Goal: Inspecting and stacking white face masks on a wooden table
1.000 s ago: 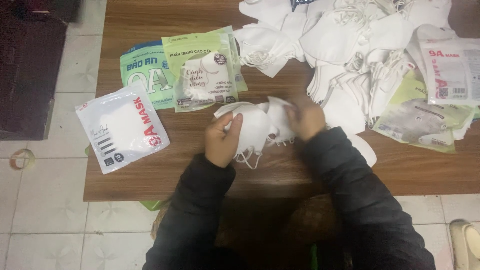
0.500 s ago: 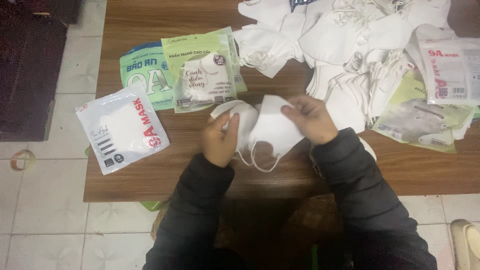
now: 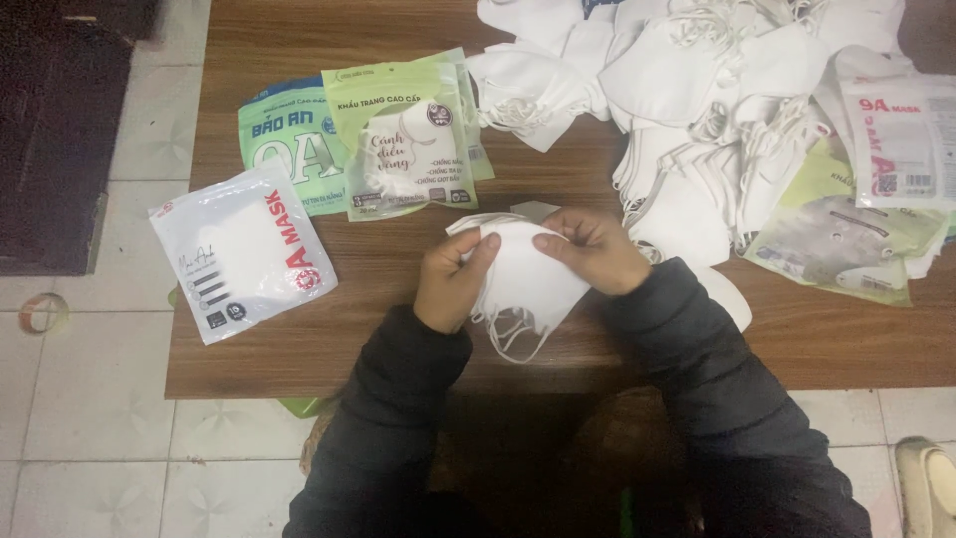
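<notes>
A: What are the fingers doing?

B: The left hand [image 3: 453,279] is pinching the left edge of a white folded face mask [image 3: 528,274], thumb pressed against curled fingers; the right hand [image 3: 596,249] is pinching its upper right edge. The mask is being held just above the near middle of the wooden table [image 3: 856,339], its ear loops hanging down over the wood.

A: What is differing from half a second ago?

B: The hands are sitting closer together, and the mask is appearing narrower and more gathered; the right hand has shifted up and inward.

A: And farther out?

B: A white flat packet [image 3: 239,249] is lying to the left, two green packets [image 3: 388,139] are overlapping beyond it, and a heap of loose white masks [image 3: 697,90] is spreading across the far right, with more packets [image 3: 876,189] beside it. Dark sleeves [image 3: 398,399] are covering both arms. Pale floor tiles [image 3: 90,399] are surrounding the table, and a dark mat [image 3: 50,130] is lying at the left.
</notes>
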